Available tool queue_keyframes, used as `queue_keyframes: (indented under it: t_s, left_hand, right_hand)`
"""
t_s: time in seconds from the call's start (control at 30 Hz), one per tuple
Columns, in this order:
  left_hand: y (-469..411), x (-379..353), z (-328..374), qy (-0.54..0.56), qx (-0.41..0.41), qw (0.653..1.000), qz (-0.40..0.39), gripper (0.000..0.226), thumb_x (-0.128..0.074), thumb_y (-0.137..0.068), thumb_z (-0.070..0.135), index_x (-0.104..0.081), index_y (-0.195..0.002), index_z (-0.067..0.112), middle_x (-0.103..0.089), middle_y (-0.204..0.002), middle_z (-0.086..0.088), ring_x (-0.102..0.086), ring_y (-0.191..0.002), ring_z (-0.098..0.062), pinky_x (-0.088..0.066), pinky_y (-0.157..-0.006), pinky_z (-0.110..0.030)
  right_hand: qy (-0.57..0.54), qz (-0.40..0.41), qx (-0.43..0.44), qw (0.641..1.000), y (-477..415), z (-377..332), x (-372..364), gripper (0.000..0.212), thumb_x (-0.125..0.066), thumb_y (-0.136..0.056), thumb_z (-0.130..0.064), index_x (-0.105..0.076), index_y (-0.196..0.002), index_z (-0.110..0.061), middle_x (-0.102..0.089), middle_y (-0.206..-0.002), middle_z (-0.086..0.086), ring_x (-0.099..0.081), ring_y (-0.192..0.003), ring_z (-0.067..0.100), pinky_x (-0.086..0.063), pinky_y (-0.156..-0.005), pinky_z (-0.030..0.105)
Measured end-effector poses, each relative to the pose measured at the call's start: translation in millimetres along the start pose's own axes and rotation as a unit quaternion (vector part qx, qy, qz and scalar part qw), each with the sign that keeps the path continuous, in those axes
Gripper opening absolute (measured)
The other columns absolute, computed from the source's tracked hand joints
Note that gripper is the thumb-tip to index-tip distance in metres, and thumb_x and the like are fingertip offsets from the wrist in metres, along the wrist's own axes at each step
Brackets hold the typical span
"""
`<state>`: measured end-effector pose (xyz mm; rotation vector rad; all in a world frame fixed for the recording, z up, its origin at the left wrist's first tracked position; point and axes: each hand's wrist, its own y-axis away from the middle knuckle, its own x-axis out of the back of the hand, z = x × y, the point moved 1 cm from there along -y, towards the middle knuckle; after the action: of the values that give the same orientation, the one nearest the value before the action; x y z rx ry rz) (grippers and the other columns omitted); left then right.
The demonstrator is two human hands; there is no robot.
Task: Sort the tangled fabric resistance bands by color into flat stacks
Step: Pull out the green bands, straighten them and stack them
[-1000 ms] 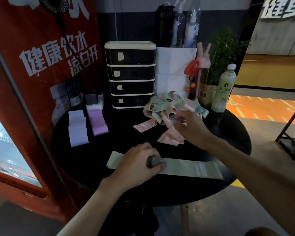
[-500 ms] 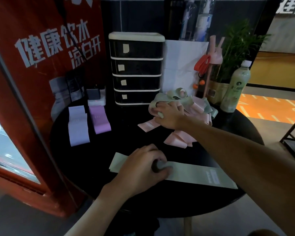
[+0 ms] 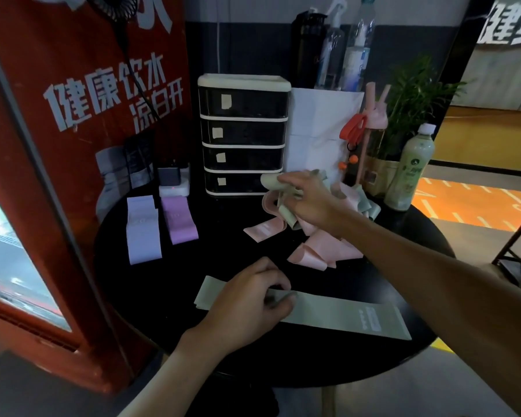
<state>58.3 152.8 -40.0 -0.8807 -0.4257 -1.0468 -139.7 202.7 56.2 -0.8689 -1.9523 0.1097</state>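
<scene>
Black round desk (image 3: 163, 311): my left hand (image 3: 247, 308) pinches the flat green band (image 3: 343, 317) at the near edge. My right hand (image 3: 310, 203) grips a green loop (image 3: 272, 182), raised over the pink-green tangle (image 3: 322, 248) and hiding its middle. Purple bands (image 3: 179, 219) lie flat at left.
</scene>
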Motion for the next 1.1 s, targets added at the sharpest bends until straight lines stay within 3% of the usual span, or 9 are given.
queue_keyframes:
  t_s: [0.07, 0.17, 0.27, 0.37, 0.43, 0.63, 0.8, 0.97, 1.1]
  left_hand:
    - [1, 3, 3, 0.005, -0.011, 1.000, 0.022, 0.021, -0.064, -0.086, 0.042, -0.069, -0.092, 0.022, -0.053, -0.096, 0.016, -0.056, -0.085, 0.001, -0.044, -0.073, -0.017]
    - [-4, 15, 11, -0.006, -0.036, 0.997, 0.075, 0.015, -0.061, -0.086, 0.036, -0.067, -0.087, 0.022, -0.054, -0.088, 0.015, -0.053, -0.081, 0.001, -0.047, -0.070, -0.024]
    - [-23, 40, 24, -0.022, -0.052, 0.990, 0.132, 0.005, -0.066, -0.086, 0.023, -0.067, -0.091, 0.022, -0.051, -0.086, 0.017, -0.051, -0.080, 0.000, -0.047, -0.071, -0.024]
    - [-49, 70, 38, -0.018, -0.053, 0.978, 0.199, 0.017, -0.069, -0.088, 0.021, -0.065, -0.104, 0.024, -0.050, -0.093, 0.019, -0.050, -0.083, 0.003, -0.041, -0.073, -0.018]
    - [-64, 84, 47, -0.021, -0.049, 0.972, 0.228, 0.034, -0.072, -0.087, 0.021, -0.061, -0.119, 0.020, -0.050, -0.106, 0.013, -0.046, -0.087, 0.002, -0.040, -0.079, -0.019]
    - [-90, 109, 67, 0.016, -0.076, 0.966, 0.247, 0.052, -0.074, -0.087, 0.019, -0.053, -0.135, 0.021, -0.051, -0.128, 0.010, -0.050, -0.110, 0.000, -0.043, -0.093, -0.018]
    - [-96, 118, 77, 0.123, -0.066, 0.948, 0.287, 0.029, -0.072, -0.088, 0.008, -0.065, -0.114, 0.019, -0.068, -0.100, 0.010, -0.063, -0.096, -0.003, -0.048, -0.078, -0.014]
    - [-100, 122, 75, 0.176, -0.034, 0.950, 0.257, 0.028, -0.074, -0.087, 0.018, -0.065, -0.114, 0.021, -0.067, -0.114, 0.002, -0.067, -0.104, -0.013, -0.057, -0.089, -0.037]
    - [-93, 118, 79, 0.249, -0.017, 0.947, 0.200, 0.033, -0.070, -0.090, 0.005, -0.059, -0.121, 0.010, -0.070, -0.109, -0.001, -0.070, -0.095, -0.005, -0.056, -0.079, -0.021]
  right_hand:
    - [-0.048, -0.002, -0.012, 0.999, 6, -9, 15, 0.042, -0.058, -0.090, -0.005, -0.058, -0.131, -0.011, -0.056, -0.133, 0.000, -0.051, -0.112, 0.009, -0.037, -0.091, 0.010]
    - [-0.072, 0.017, 0.007, 0.997, 12, -20, 36, 0.045, -0.058, -0.088, -0.004, -0.059, -0.130, -0.017, -0.056, -0.125, -0.005, -0.055, -0.107, 0.009, -0.044, -0.088, 0.022]
    - [-0.091, 0.043, 0.035, 0.994, 18, -36, 56, 0.044, -0.056, -0.089, 0.006, -0.058, -0.130, -0.009, -0.057, -0.126, 0.007, -0.055, -0.106, 0.013, -0.046, -0.083, 0.014]
    - [-0.117, 0.051, 0.049, 0.991, 25, -53, 73, 0.046, -0.053, -0.090, 0.009, -0.058, -0.132, -0.007, -0.058, -0.130, 0.006, -0.057, -0.111, 0.020, -0.049, -0.098, 0.035]
    - [-0.131, 0.052, 0.055, 0.989, 30, -62, 82, 0.046, -0.052, -0.089, 0.009, -0.058, -0.132, -0.008, -0.058, -0.131, 0.005, -0.059, -0.112, 0.021, -0.052, -0.095, 0.046]
    - [-0.170, 0.048, 0.065, 0.982, 43, -83, 95, 0.047, -0.052, -0.089, 0.010, -0.058, -0.132, -0.010, -0.062, -0.128, 0.004, -0.065, -0.109, 0.017, -0.053, -0.097, 0.040]
    - [-0.232, 0.051, 0.045, 0.970, 50, -92, 101, 0.045, -0.055, -0.090, 0.007, -0.058, -0.131, -0.012, -0.069, -0.113, 0.010, -0.068, -0.101, 0.017, -0.054, -0.091, 0.030]
    - [-0.252, 0.042, 0.025, 0.966, 55, -92, 102, 0.046, -0.059, -0.090, 0.002, -0.059, -0.129, -0.021, -0.072, -0.100, 0.018, -0.071, -0.095, 0.027, -0.056, -0.089, 0.043]
    - [-0.292, 0.054, 0.014, 0.955, 58, -93, 100, 0.042, -0.059, -0.090, 0.006, -0.061, -0.125, -0.017, -0.074, -0.094, 0.015, -0.072, -0.088, 0.022, -0.057, -0.081, 0.032]
